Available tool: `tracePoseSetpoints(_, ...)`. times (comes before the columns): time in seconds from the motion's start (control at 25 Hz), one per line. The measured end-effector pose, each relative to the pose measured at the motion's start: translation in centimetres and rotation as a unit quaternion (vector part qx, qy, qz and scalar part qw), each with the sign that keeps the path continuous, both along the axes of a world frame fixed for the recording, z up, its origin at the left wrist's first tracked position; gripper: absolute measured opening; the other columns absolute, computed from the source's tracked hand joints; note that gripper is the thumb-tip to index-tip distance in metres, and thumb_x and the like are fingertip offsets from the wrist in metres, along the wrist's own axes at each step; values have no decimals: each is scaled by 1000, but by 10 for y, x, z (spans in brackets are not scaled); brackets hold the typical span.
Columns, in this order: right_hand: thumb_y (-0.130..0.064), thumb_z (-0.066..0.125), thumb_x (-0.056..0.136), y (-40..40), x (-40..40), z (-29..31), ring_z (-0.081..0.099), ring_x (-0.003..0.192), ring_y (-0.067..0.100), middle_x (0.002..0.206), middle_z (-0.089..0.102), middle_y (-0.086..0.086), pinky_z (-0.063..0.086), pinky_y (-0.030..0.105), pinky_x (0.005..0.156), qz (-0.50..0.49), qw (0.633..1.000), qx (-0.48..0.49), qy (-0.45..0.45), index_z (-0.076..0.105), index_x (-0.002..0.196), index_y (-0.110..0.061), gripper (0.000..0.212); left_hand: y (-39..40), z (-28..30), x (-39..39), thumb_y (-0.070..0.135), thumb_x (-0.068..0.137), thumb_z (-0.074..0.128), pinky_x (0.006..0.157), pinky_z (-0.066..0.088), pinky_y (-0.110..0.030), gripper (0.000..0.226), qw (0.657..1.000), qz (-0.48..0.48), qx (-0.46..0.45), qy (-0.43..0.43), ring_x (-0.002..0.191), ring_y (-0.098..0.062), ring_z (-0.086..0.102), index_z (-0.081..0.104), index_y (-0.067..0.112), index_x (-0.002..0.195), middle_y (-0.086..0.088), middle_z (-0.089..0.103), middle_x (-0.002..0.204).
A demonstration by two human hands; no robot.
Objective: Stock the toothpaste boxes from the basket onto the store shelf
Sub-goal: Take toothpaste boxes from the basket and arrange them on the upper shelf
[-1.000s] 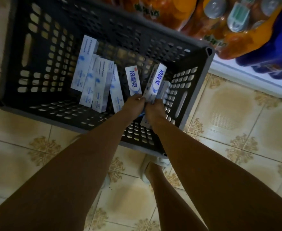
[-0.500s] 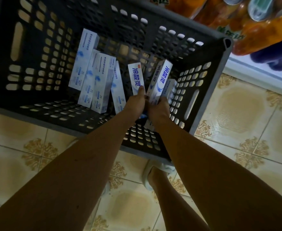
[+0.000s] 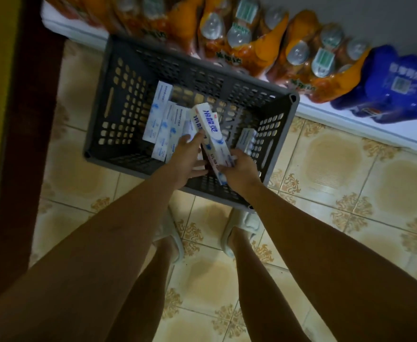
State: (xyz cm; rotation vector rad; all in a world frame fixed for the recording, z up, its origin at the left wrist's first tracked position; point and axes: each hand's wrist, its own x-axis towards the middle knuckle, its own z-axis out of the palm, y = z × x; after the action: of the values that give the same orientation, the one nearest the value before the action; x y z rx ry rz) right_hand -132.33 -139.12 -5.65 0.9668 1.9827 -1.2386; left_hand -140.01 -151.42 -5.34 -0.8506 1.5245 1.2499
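A: Over the basket point(image 3: 99, 134), both hands busy. Left hand point(image 3: 187, 164) pinching the upper part of the lifted boxes point(image 3: 210, 129), thumb along one face, fingers beneath. Right hand point(image 3: 239, 169) curled round their lower end.

B: How many in that bundle?

A: Two for certain, pressed face to face and tilted, blue print showing. Possibly a third behind; hard to tell. Held above the basket bottom, inside the rim, not yet anywhere near a shelf.

B: And left in the basket?

A: Plenty. A cluster of loose boxes point(image 3: 158, 119) lying side by side toward the left wall, four or so, overlapping. One more, a lone box point(image 3: 247, 139), leaning against the right wall, just beside the right hand.

B: Anything stocked so far?

A: Cannot tell. No toothpaste on any shelf in view. Only the bottom ledge point(image 3: 350, 122) past the basket, loaded with orange bottle packs point(image 3: 252, 45) and a blue pack point(image 3: 400, 87). Target shelf out of frame, probably higher up.

B: So, early going?

A: Judging by the count, yes: midway through a pickup, with most of the stock unmoved. Ahead: lifting this bundle clear, carrying it up, setting it down, then back for the rest, likely two or three more handfuls.
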Motion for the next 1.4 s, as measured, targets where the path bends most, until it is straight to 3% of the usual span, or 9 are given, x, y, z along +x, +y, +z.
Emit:
tracePoseSetpoints(0.12, -20, 62, 93, 0, -3, 50, 61, 102, 23, 136, 57, 10, 58, 32, 74, 96, 994, 21, 42, 44, 142, -22, 53, -21, 50, -9, 60, 86, 59, 64, 59, -36, 66, 998, 44, 19, 50, 102, -24, 65, 41, 27, 141, -5, 57, 130)
tracePoseSetpoints(0.32, -13, 57, 94, 9, -8, 155, 54, 115, 34, 136, 54, 14, 52, 45, 90, 253, 949, 124, 142, 45, 142, -22, 51, -65, 151, -17, 64, 90, 47, 90, 55, -47, 62, 969, 196, 146, 45, 109, -34, 66, 58, 17, 130, -14, 64, 126)
tracePoseSetpoints(0.44, -12, 59, 92, 16, -7, 228, 47, 119, 31, 132, 53, 10, 51, 43, 89, 328, 909, 170, 192, 46, 141, -21, 51, -92, 225, -22, 57, 93, 51, 92, 55, -43, 63, 975, 155, 160, 17, 112, -33, 65, 58, 6, 130, -17, 64, 127)
tracePoseSetpoints(0.6, -11, 64, 91, 16, -9, 323, 47, 120, 30, 133, 53, 10, 49, 45, 92, 379, 860, 204, 274, 49, 139, -17, 51, -115, 325, -32, 20, 89, 65, 84, 57, -35, 23, 978, 65, 192, 36, 110, -28, 66, 59, 10, 109, -22, 59, 127)
tracePoseSetpoints(0.72, -17, 73, 85, 12, -19, 390, 49, 120, 24, 133, 52, 7, 48, 38, 96, 301, 882, 158, 327, 49, 139, -16, 59, -140, 391, -51, 3, 77, 68, 85, 58, -40, 25, 969, 48, 232, 65, 116, -34, 61, 60, 13, 99, -20, 61, 124)
tracePoseSetpoints(0.92, -29, 83, 75, -5, -40, 495, 63, 109, 17, 122, 62, -1, 55, 35, 92, 30, 959, -60, 275, 51, 130, -25, 64, -173, 484, -85, 1, 80, 72, 94, 53, -42, 52, 950, -36, 288, 119, 121, -34, 58, 49, 10, 126, -21, 57, 134)
tracePoseSetpoints(1.04, -8, 77, 81, -22, -49, 552, 71, 95, 23, 116, 65, 10, 60, 35, 80, -134, 926, -199, 291, 55, 125, -13, 49, -174, 532, -102, 3, 75, 77, 88, 57, -41, 47, 941, -21, 304, 148, 115, -32, 62, 53, 10, 116, -21, 60, 128)
tracePoseSetpoints(1.16, -7, 70, 87, -28, -58, 603, 71, 88, 22, 109, 65, 14, 60, 32, 77, -182, 903, -197, 336, 61, 120, -8, 34, -167, 579, -123, 6, 51, 93, 77, 59, -34, 73, 928, -52, 329, 166, 108, -31, 66, 57, 6, 115, -21, 65, 117)
tracePoseSetpoints(1.4, -2, 65, 91, -1, -60, 683, 68, 93, 28, 107, 65, 16, 58, 39, 88, -178, 889, -159, 390, 63, 108, -4, 18, -130, 666, -146, -9, 86, 60, 83, 59, -33, 43, 914, -143, 283, 254, 115, -30, 60, 55, 8, 125, -17, 56, 129)
